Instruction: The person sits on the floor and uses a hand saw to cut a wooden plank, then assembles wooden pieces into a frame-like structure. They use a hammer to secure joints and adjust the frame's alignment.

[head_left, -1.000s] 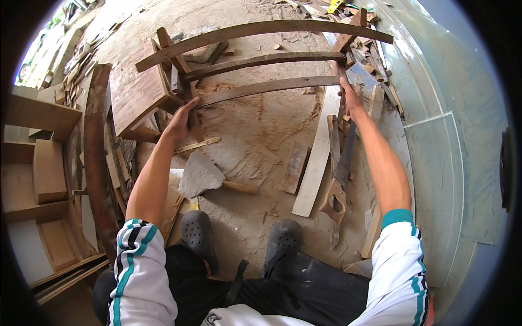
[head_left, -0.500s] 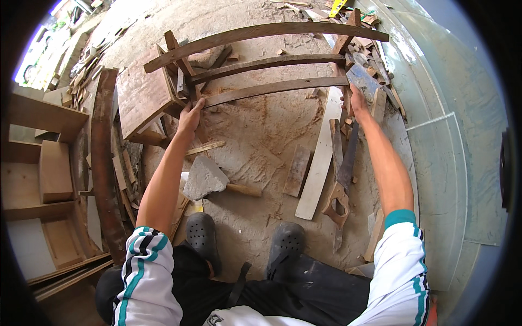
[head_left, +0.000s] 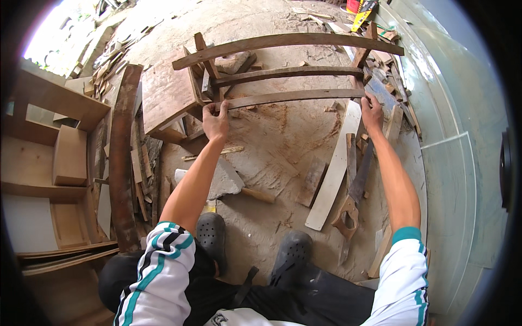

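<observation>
Dusty concrete floor [head_left: 283,141], littered with sawdust and offcuts; pale wall panel [head_left: 457,163] at right, wooden shelving [head_left: 49,141] at left. Handsaw [head_left: 353,195], white board [head_left: 334,168], stone slab [head_left: 220,182] lying near black clogs [head_left: 212,236]. Wooden frame [head_left: 288,68] of three curved rails ahead. Left hand [head_left: 216,120] clenched around nearest rail [head_left: 293,96]; right hand [head_left: 372,111] grasping its right end.
</observation>
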`<state>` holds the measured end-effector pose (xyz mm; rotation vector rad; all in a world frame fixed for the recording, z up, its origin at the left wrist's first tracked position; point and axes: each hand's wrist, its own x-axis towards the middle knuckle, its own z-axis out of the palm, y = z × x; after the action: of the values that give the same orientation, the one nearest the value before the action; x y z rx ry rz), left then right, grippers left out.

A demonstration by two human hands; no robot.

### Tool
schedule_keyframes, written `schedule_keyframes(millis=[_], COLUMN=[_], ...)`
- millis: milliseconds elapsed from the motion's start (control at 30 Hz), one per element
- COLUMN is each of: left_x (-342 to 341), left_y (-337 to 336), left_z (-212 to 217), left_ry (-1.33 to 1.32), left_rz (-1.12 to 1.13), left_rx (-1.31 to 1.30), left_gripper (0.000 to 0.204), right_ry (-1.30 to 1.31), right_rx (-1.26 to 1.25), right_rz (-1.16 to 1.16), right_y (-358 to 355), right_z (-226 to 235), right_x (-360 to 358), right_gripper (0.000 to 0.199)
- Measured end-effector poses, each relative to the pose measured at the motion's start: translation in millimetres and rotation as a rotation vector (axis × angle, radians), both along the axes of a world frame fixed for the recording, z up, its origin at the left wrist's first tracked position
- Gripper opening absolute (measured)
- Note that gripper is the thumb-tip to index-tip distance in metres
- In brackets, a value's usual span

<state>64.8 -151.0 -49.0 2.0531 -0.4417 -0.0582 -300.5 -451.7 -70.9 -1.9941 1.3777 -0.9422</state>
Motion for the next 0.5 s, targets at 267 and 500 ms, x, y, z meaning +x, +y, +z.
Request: schedule_keyframes(millis=[267,500], left_x=[15,1], left_y=[-3,-17], left_z=[-7,20], left_ry=[0.02,0.418], left_rz=[-0.11,-0.218], left_rx=[0.0,0.069], left_gripper=[0.07,0.06], right_ry=[0.49,0.453], right_rx=[-0.06,-0.145], right_rz=[0.122,0.084], right_y=[5,-48], right_z=[26,30], right_x=[27,27], right_gripper=[0.07,0.047])
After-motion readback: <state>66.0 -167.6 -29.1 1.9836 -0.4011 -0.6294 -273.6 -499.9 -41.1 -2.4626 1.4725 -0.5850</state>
